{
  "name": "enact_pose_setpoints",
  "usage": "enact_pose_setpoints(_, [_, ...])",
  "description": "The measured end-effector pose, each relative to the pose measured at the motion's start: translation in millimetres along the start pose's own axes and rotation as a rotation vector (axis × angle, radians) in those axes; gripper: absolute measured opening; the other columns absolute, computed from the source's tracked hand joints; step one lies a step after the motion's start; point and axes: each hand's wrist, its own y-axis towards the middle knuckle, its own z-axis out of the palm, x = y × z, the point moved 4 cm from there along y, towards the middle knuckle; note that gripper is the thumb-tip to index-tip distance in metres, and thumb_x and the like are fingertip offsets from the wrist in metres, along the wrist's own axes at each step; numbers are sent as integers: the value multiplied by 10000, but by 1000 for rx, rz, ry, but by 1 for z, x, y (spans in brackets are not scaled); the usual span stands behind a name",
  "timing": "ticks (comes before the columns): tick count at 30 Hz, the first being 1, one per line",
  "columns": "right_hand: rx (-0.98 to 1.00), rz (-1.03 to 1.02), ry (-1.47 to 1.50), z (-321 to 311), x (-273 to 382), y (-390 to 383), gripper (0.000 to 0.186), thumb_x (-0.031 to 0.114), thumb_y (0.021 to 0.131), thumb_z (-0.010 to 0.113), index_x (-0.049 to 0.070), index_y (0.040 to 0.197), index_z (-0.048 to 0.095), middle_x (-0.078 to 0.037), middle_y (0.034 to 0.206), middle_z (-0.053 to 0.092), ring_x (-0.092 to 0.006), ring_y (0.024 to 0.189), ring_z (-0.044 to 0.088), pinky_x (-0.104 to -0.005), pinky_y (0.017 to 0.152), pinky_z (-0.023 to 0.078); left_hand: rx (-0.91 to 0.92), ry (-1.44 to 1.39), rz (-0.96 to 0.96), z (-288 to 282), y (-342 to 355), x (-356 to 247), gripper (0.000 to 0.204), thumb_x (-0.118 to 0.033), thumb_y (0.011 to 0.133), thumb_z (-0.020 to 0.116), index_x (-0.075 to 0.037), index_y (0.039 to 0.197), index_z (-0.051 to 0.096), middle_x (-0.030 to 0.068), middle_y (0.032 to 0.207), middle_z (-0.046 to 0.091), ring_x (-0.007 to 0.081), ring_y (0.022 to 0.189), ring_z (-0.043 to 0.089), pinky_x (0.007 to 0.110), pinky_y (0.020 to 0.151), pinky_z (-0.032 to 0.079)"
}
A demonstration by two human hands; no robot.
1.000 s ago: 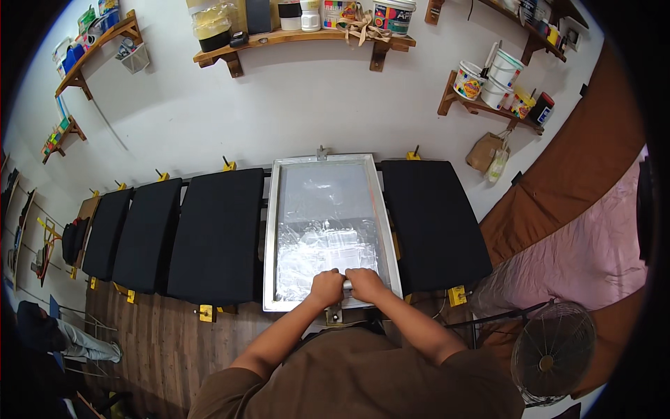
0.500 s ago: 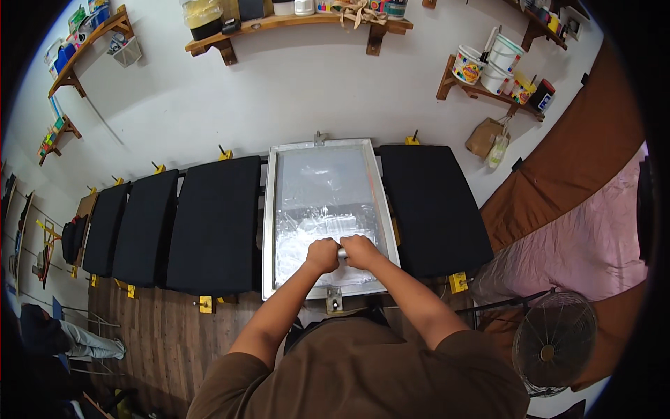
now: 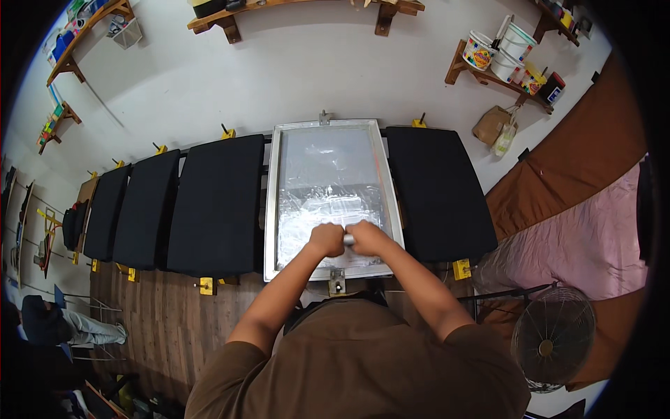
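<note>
Black, cloth-like rectangular boards [image 3: 216, 206] flank a silver metal-framed, translucent rectangular screen [image 3: 328, 160]; over its near end, left hand [image 3: 326, 241] and right hand [image 3: 370, 239] clench a grey cylindrical bar [image 3: 348, 239], which uneven pressure could skew.

At the frame's centre, the left hand [image 3: 326, 240] and right hand [image 3: 369, 238] grip a bar [image 3: 349, 239] over a silver-framed screen [image 3: 326, 160].
</note>
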Motion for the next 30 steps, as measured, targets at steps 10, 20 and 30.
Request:
enact_pose_setpoints(10, [-255, 29, -89, 49, 3, -34, 205, 4, 753, 615, 55, 952, 618, -176, 911, 683, -376, 894, 676, -491, 778, 557, -376, -38, 161, 56, -27, -8, 145, -69, 714, 673, -76, 849, 724, 177, 948, 653, 337, 826, 685, 436, 688, 581])
enact_pose_setpoints(20, [-147, 26, -107, -14, -4, 12, 260, 63, 712, 681, 42, 970, 656, -206, 907, 700, -406, 899, 679, -498, 818, 544, -194, 15, 27, 12, 26, 9, 185, -118, 702, 713, -76, 879, 746, 163, 941, 720, 342, 861, 722, 428, 758, 597])
enact_pose_setpoints(30, [-149, -18, -68, 21, 0, -27, 232, 38, 719, 670, 24, 945, 623, -208, 871, 695, -410, 855, 684, -507, 789, 550, -240, 10, 159, 41, -11, -13, 164, -87, 708, 701, -84, 871, 720, 164, 934, 691, 342, 829, 705, 442, 708, 578])
